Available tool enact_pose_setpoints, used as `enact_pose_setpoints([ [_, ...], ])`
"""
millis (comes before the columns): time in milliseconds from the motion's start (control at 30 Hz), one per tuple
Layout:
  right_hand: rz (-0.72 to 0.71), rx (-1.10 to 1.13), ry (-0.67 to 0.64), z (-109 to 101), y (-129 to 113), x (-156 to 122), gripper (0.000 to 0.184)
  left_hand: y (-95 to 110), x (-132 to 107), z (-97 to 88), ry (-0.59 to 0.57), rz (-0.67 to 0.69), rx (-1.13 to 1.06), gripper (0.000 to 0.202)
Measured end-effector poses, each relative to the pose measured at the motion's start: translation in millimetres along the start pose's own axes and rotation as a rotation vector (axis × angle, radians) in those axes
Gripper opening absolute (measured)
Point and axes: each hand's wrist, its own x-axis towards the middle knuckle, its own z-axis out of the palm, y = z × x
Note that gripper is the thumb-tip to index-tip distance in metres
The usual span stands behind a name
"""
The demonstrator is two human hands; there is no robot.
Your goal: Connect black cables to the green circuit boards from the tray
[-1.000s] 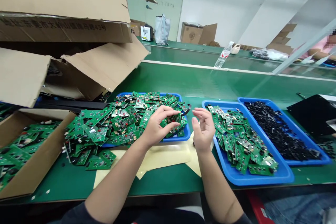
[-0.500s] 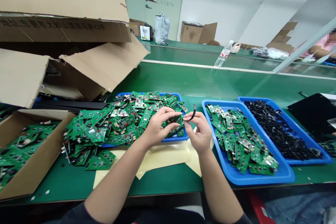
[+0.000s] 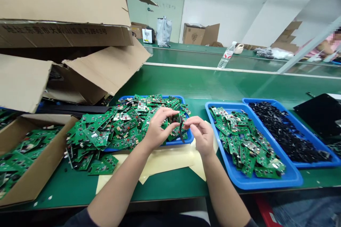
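Observation:
My left hand grips a green circuit board low over a heaped blue tray. My right hand pinches a thin curved black strip, whose lower part hangs against the board's edge. The two hands nearly meet there, and the fingers hide much of the board. A large pile of green circuit boards fills the blue tray and spills onto the green bench on its left. Beneath my wrists lie cream sheets.
To the right stand a blue tray of sorted boards and a blue tray of small black parts. A cardboard box holds more boards at left, under large flaps. A co-worker sits beyond a further bench.
My right hand has brought the black strip down and left, from above the board to against its edge. The hands have moved closer together.

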Motion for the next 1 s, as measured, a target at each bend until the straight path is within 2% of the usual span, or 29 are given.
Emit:
enact_pose_setpoints([
  [100,0.245,0.142,0.02,1.3,0.5,2.0,0.014,1.1,-0.5,1.6,0.0,0.071,0.07,0.024],
  [267,0.448,0.259,-0.041,1.8,-0.3,4.2,0.024,1.7,-0.1,2.2,0.009,0.125,0.093,0.024],
  [367,0.565,0.413,-0.076,1.9,1.7,3.8,0.028,1.5,-0.3,1.3,-0.006,0.104,0.062,0.023],
  [500,0.703,0.583,-0.13,1.2,3.3,4.1,0.033,0.3,-1.3,1.5,-0.056,0.001,-0.037,0.02],
  [667,0.732,0.582,-0.182,-1.6,1.7,5.4,0.035,-0.7,-1.7,2.7,-0.112,-0.143,-0.211,0.021],
  [867,0.64,0.402,-0.121,-1.1,1.6,6.2,0.029,5.4,-1.7,2.2,-0.243,-0.317,-0.297,0.026],
  [1000,0.562,0.222,-0.098,-0.1,0.5,6.6,0.022,11.2,0.5,2.2,-0.303,-0.324,-0.246,0.031],
])
